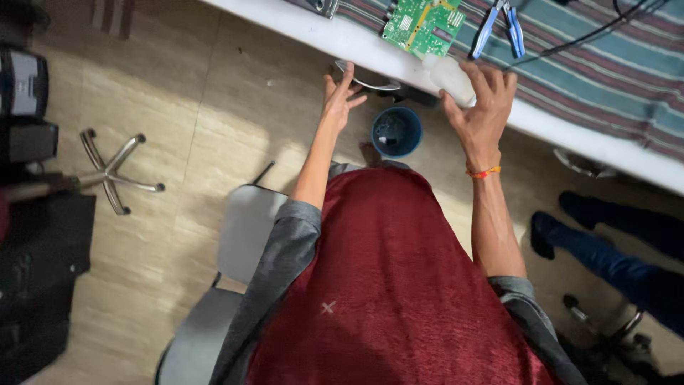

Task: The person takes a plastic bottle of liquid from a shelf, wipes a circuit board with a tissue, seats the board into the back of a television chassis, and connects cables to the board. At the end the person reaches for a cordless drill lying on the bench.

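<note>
My left hand (340, 96) is raised with its fingers apart and holds nothing. It hovers just below the white table edge (306, 28), next to a thin white curved piece (370, 83). My right hand (483, 107), with an orange thread band at the wrist, grips a whitish translucent bottle-like object (450, 75) at the table edge. A green circuit board (422, 25) lies on the striped cloth (598, 64) just beyond both hands. Blue-handled pliers (500, 28) rest to the right of the board. A round blue bin (396, 132) stands on the floor between my arms.
A grey chair seat (242, 228) is under me at the left. A chrome chair base (110, 171) and dark equipment (28, 93) stand on the tiled floor at far left. Another person's legs in dark trousers (620, 249) are at the right. Black cables (605, 28) cross the cloth.
</note>
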